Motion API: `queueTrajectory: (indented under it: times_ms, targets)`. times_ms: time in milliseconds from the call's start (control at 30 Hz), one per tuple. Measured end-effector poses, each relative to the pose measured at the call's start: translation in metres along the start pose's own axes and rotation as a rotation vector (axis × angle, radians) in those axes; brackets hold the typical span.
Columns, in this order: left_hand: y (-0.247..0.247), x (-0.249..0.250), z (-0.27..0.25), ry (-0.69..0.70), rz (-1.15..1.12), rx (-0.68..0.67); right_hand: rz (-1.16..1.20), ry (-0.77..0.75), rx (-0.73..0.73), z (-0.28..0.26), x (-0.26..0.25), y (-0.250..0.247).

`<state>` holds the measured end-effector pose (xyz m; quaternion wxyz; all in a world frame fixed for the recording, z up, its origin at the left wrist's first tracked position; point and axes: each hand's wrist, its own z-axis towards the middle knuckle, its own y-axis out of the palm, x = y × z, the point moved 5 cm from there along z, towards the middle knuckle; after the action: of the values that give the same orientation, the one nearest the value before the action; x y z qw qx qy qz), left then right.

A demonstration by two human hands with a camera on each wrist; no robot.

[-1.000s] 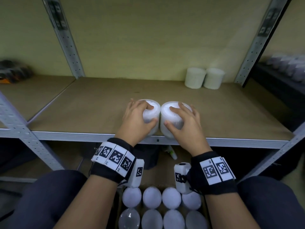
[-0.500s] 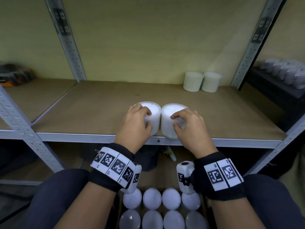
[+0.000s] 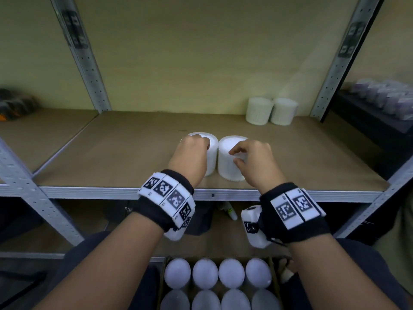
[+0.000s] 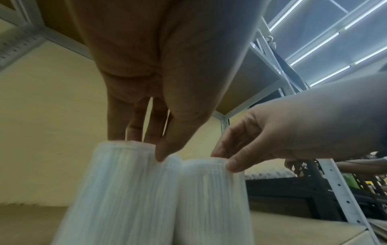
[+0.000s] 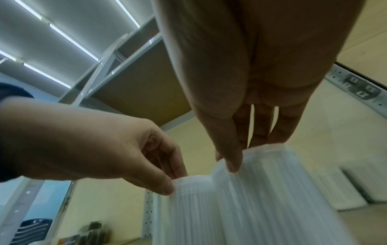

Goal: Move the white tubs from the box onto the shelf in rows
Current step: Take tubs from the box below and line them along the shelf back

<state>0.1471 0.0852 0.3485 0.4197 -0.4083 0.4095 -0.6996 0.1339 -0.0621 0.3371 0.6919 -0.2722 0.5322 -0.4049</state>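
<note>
My left hand (image 3: 190,157) reaches down over the left white ribbed plastic tub (image 3: 211,153), the thumb and fingertips pinching its top rim from above; the left wrist view shows my thumb on the near edge and the other fingers (image 4: 134,131) on the far edge. My right hand (image 3: 254,162) does the same with the right white ribbed plastic tub (image 3: 228,162), thumb on the near rim and fingers curled over the top. So both hands are narrowed to a light pinch on a tub's rim, not wrapped round its body.

The two tubs stand upright, side by side and touching, near the front edge of the brown board shelf (image 3: 125,157) in its pale metal frame. Each wrist carries a black band with white square-patterned markers, and a small white camera unit hangs under it.

Farther back, at the right rear corner of the same shelf, two more white ribbed tubs (image 3: 270,111) stand upright just beside each other against the yellowish wall. Perforated grey metal uprights (image 3: 89,63) rise at both sides of the bay.

Below the shelf, between my knees in dark trousers, the open cardboard box (image 3: 275,285) holds more white tubs (image 3: 218,285), their round tops showing in two rows of four. On the neighbouring bay to the right, a dark shelf carries a blurred row of pale packets (image 3: 384,95); to the far left lie some dark, blurred objects (image 3: 15,106).
</note>
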Motion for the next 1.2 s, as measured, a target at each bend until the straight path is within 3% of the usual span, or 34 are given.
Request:
queueTrajectory:
  times_ms: [233,433,1033,1200]
  targets:
    - [0.013,0.001,0.056,-0.004,0.008,-0.107,-0.093,0.023,-0.128,0.060,0.011,0.011]
    - [0.028,-0.004,0.108,-0.045,-0.004,-0.143,-0.130,0.087,-0.137,0.116,0.021,0.015]
    - [0.070,-0.022,0.219,-0.056,-0.087,-0.099,-0.313,0.076,-0.203,0.224,0.042,0.030]
    - [0.079,-0.029,0.243,-0.058,-0.112,-0.084,-0.388,0.020,-0.153,0.244,0.044,0.041]
